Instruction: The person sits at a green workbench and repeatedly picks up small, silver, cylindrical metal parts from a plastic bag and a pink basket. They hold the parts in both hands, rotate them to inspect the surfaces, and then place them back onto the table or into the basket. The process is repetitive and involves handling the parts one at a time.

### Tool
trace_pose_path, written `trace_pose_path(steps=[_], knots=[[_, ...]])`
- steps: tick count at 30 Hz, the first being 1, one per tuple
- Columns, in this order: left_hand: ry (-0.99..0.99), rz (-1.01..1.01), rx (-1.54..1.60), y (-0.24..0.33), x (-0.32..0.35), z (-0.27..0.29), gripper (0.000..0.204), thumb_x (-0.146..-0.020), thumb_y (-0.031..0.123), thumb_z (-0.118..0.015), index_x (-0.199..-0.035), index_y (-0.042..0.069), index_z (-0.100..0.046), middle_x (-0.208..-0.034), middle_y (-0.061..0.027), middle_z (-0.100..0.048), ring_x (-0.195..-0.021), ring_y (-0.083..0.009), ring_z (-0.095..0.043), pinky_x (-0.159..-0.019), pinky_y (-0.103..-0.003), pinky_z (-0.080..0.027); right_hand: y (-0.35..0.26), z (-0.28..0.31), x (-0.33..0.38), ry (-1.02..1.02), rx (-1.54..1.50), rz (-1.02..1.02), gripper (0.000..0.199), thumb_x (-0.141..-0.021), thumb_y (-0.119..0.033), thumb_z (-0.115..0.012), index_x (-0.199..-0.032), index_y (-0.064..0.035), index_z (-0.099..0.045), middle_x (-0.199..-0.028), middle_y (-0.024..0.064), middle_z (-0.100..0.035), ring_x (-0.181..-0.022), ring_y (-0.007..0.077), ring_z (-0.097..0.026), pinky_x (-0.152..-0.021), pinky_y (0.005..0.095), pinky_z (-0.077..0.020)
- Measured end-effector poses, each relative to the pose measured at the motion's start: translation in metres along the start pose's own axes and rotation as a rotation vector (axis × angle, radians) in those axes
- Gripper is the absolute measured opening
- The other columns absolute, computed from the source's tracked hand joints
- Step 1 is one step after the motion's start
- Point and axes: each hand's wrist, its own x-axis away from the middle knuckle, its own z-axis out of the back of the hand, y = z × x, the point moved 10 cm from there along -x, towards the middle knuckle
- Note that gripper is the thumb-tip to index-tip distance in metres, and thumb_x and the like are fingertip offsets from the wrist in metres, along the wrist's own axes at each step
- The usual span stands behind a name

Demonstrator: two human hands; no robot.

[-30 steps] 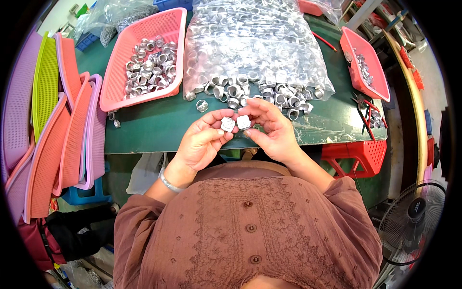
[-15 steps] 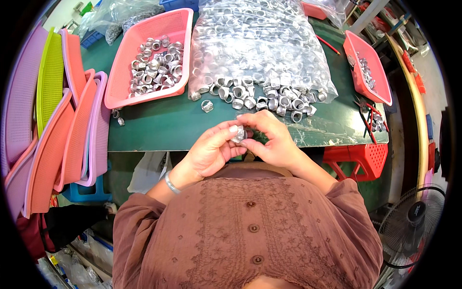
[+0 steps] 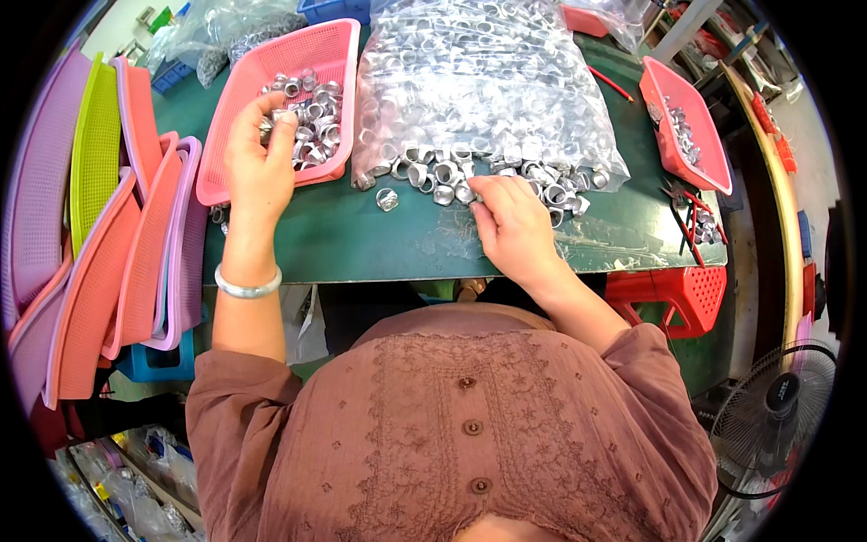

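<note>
From my end I am watching the plastic bag point(image 3: 488, 90), which is lying across the middle of the green table point(image 3: 361, 244) and bulging with rings, and I am placing everything else by it. To the left of the bag, a pink basket point(image 3: 298, 52) is holding a heap of basket rings point(image 3: 321, 113), so I am counting those, as a judgement, as handled. Loose rings point(image 3: 442, 173) are lying along the bag's near edge, and a lone ring point(image 3: 386, 199) is sitting apart, just off its near left corner. Those and the bag's contents I am taking as what is left, so the work is looking far from finished (I am not managing a count through that crinkled plastic).

My left hand point(image 3: 259, 167) is hovering over the basket, left of the bag, with its thumb and forefinger standing narrowly apart; whether they are holding a ring, I cannot tell against the heap behind. My right hand point(image 3: 517, 226) is resting at the loose rings on the bag's near side, its fingers bunching together at the edge of the spread, and again I cannot tell if the tips are holding one. Right of the bag, a smaller basket point(image 3: 709, 135) is holding more metal pieces.
</note>
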Motion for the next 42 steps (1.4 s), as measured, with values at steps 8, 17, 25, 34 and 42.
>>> trace_pose_path(steps=[8, 17, 25, 34, 42], knots=[[-0.023, -0.511, -0.465, 0.079, 0.035, -0.038, 0.020, -0.078, 0.005, -0.059, -0.097, -0.001, -0.059, -0.089, -0.0150, -0.059, -0.078, -0.0269, -0.058, -0.067, -0.032, -0.047, 0.000, -0.011, -0.008, -0.026, 0.193, 0.020, 0.028, -0.069, -0.008, -0.066, -0.096, -0.0042, -0.057, -0.074, 0.0066, -0.056, -0.071, 0.0241, -0.052, -0.063, 0.0343, -0.0428], [-0.516, -0.416, -0.393, 0.061, 0.096, -0.147, 0.015, -0.077, 0.010, -0.060, -0.092, 0.008, -0.055, -0.080, -0.0085, -0.054, -0.071, -0.0284, -0.057, -0.058, -0.037, -0.047, 0.008, 0.002, -0.011, 0.060, 0.068, -0.009, 0.017, -0.070, -0.007, -0.064, -0.087, -0.0064, -0.059, -0.068, 0.0056, -0.057, -0.068, 0.0250, -0.053, -0.059, 0.0362, -0.0443], [-0.482, -0.050, -0.019, 0.035, 0.086, -0.134, 0.009, -0.083, 0.007, -0.057, -0.091, 0.005, -0.054, -0.075, -0.0059, -0.058, -0.063, -0.0156, -0.057, -0.055, -0.027, -0.045, 0.052, 0.002, 0.006, 0.009, -0.614, -0.505, 0.013, -0.082, -0.005, -0.057, -0.093, -0.0007, -0.062, -0.079, 0.0059, -0.063, -0.068, 0.0083, -0.057, -0.061, 0.0232, -0.0454], [-0.640, 0.964, 1.144, 0.020, 0.136, -0.162, 0.011, -0.087, 0.008, -0.052, -0.097, 0.003, -0.054, -0.083, -0.0058, -0.060, -0.067, -0.0113, -0.058, -0.057, -0.020, -0.048, 0.047, -0.028, 0.019, -0.133, -1.073, -0.753, 0.017, -0.084, -0.004, -0.051, -0.097, 0.0027, -0.060, -0.083, 0.0035, -0.062, -0.074, 0.0084, -0.055, -0.068, 0.0224, -0.0451], [-0.655, 0.994, 1.248, 0.026, 0.141, -0.165, 0.015, -0.087, 0.005, -0.052, -0.102, 0.002, -0.055, -0.087, -0.0083, -0.061, -0.070, -0.0134, -0.061, -0.060, -0.022, -0.052, 0.043, -0.030, 0.022, -0.110, -1.128, -0.772, 0.015, -0.086, -0.007, -0.052, -0.097, -0.0016, -0.061, -0.079, -0.0007, -0.060, -0.062, 0.0032, -0.048, -0.055, 0.0166, -0.0385]])
